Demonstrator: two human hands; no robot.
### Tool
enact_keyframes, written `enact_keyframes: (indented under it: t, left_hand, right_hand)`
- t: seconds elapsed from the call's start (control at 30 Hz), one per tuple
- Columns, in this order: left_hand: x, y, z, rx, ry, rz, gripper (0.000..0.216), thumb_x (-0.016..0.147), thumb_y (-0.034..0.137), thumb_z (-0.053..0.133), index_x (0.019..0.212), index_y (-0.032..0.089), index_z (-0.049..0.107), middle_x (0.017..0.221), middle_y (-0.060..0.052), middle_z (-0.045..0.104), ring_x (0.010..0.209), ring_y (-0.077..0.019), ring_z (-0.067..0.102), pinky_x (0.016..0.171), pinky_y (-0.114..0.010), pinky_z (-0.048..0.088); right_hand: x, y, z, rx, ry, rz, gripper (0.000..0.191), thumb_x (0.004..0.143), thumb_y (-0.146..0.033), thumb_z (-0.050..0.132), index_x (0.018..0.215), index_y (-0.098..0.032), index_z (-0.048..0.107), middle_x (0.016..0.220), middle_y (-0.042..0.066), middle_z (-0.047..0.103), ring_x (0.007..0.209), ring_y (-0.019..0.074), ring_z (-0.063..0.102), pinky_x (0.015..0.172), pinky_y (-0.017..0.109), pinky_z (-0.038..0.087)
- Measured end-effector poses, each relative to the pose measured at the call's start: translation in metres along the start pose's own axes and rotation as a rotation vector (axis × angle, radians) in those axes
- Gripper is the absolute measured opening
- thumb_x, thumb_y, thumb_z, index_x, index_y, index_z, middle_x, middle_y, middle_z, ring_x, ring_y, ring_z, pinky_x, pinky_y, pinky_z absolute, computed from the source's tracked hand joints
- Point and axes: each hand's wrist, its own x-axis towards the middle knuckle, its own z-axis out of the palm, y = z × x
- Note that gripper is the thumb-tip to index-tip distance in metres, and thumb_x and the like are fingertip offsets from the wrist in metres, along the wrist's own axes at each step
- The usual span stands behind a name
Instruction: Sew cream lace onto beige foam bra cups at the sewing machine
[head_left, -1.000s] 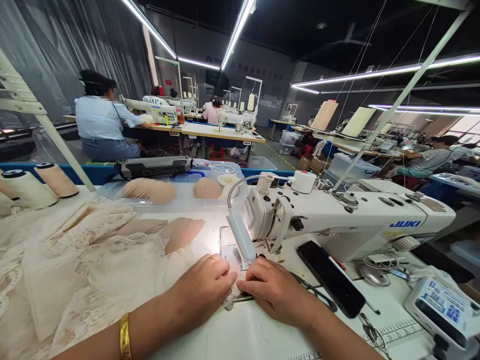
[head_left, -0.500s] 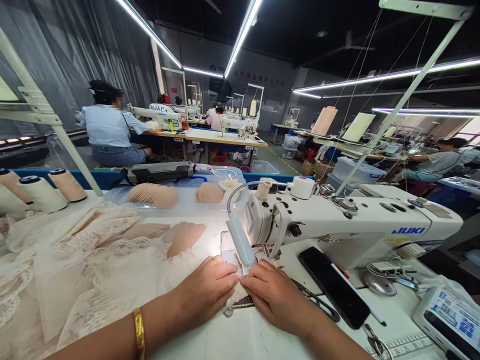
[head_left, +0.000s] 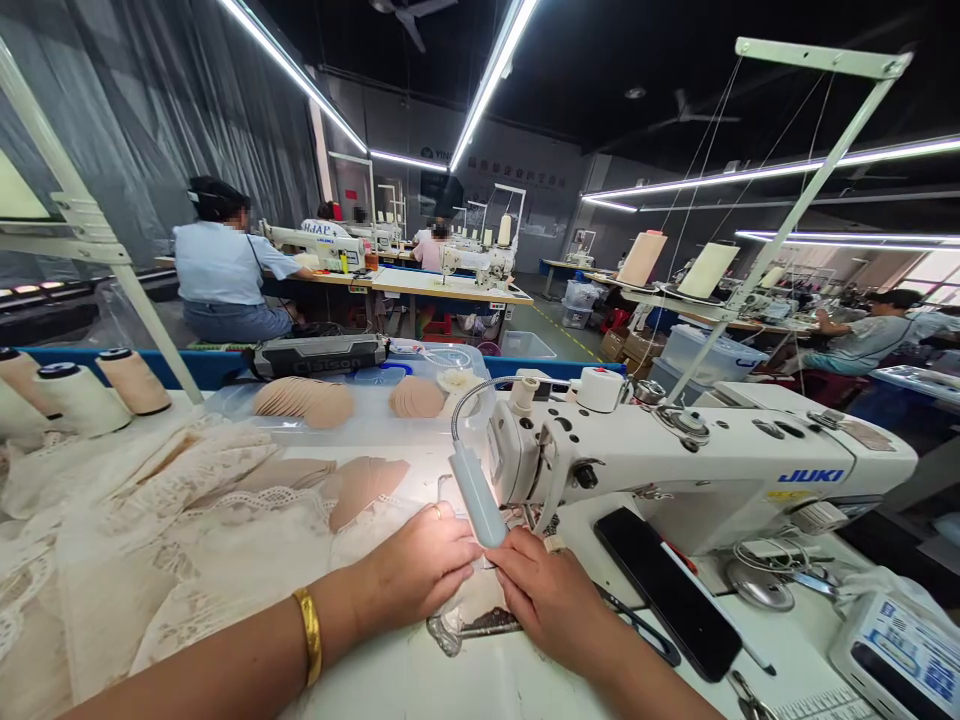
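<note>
My left hand (head_left: 424, 565) has its fingers closed on cream lace fabric (head_left: 360, 535), just left of the needle area. Opposite it, my right hand (head_left: 551, 600) pinches the pale edge of the same fabric, the two sets of fingertips almost meeting. The white sewing machine (head_left: 697, 450) stands directly behind them. A small grey lamp (head_left: 478, 495) on a bent metal neck hangs over the fingertips and lights the spot. It hides the needle and presser foot. Part of the metal plate (head_left: 487, 622) shows below the hands.
More lace (head_left: 210, 570) is heaped on the left. Beige pads (head_left: 304, 400) lie in a clear plastic tray (head_left: 345, 430) behind. On the right are a black phone (head_left: 667, 590), dark-handled scissors (head_left: 641, 625) and a white boxy device (head_left: 900, 650). Thread cones (head_left: 133, 380) stand far left.
The view has shifted slightly. My hands stay together by the needle; the right hand has turned a little, and more of the metal plate below now shows.
</note>
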Motion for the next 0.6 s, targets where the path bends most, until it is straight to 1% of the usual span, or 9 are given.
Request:
enact_keyframes:
  t: [0.13, 0.2, 0.3, 0.43, 0.53, 0.6]
  left_hand:
    - [0.0002, -0.0023, 0.0025, 0.012, 0.021, 0.019, 0.024, 0.103, 0.015, 0.048, 0.111, 0.023, 0.069, 0.113, -0.010, 0.075, 0.106, -0.0285, 0.069, 0.097, -0.042, 0.053]
    - [-0.0005, -0.0029, 0.0044, 0.026, 0.028, 0.029, 0.024, 0.103, 0.015, 0.047, 0.113, 0.022, 0.068, 0.115, -0.011, 0.075, 0.108, -0.0294, 0.069, 0.099, -0.043, 0.053]
    - [-0.0009, -0.0034, 0.0073, 0.033, 0.028, 0.031, 0.023, 0.103, 0.015, 0.048, 0.113, 0.021, 0.068, 0.116, -0.012, 0.074, 0.110, -0.0300, 0.068, 0.099, -0.043, 0.053]
    - [0.0018, -0.0036, 0.0094, 0.033, 0.021, 0.007, 0.020, 0.103, 0.015, 0.048, 0.110, 0.019, 0.066, 0.113, -0.012, 0.073, 0.106, -0.0298, 0.068, 0.096, -0.043, 0.053]
    - [0.0044, -0.0019, 0.0095, 0.060, -0.007, -0.059, 0.018, 0.103, 0.017, 0.050, 0.108, 0.018, 0.067, 0.111, -0.013, 0.072, 0.104, -0.0309, 0.066, 0.094, -0.044, 0.052]
    - [0.0055, 0.0009, 0.0096, 0.090, -0.009, -0.129, 0.015, 0.102, 0.021, 0.053, 0.102, 0.018, 0.068, 0.112, -0.014, 0.070, 0.106, -0.0335, 0.064, 0.094, -0.047, 0.051]
  right_hand:
    - [0.0006, 0.0018, 0.0002, -0.007, 0.007, -0.009, 0.039, 0.097, -0.006, 0.051, 0.129, -0.023, 0.065, 0.098, 0.006, 0.068, 0.078, 0.0215, 0.063, 0.060, 0.030, 0.041]
    - [0.0005, 0.0019, 0.0001, -0.009, 0.008, -0.012, 0.038, 0.098, -0.007, 0.050, 0.129, -0.022, 0.066, 0.098, 0.006, 0.069, 0.077, 0.0214, 0.063, 0.060, 0.030, 0.041]
    - [0.0001, 0.0004, -0.0004, -0.019, 0.005, -0.003, 0.031, 0.100, -0.009, 0.049, 0.121, -0.022, 0.068, 0.096, 0.006, 0.068, 0.076, 0.0217, 0.062, 0.060, 0.031, 0.041]
    - [-0.0001, -0.0020, -0.0019, -0.026, 0.007, 0.021, 0.025, 0.099, -0.009, 0.048, 0.109, -0.022, 0.068, 0.096, 0.007, 0.069, 0.078, 0.0228, 0.062, 0.061, 0.032, 0.040]
    - [0.0004, -0.0018, -0.0030, 0.004, 0.014, 0.037, 0.023, 0.099, -0.009, 0.047, 0.101, -0.022, 0.065, 0.097, 0.007, 0.069, 0.081, 0.0229, 0.061, 0.064, 0.033, 0.041]
    - [0.0007, -0.0005, -0.0026, 0.016, 0.020, 0.045, 0.022, 0.099, -0.009, 0.047, 0.099, -0.023, 0.065, 0.097, 0.007, 0.069, 0.082, 0.0233, 0.061, 0.064, 0.033, 0.041]
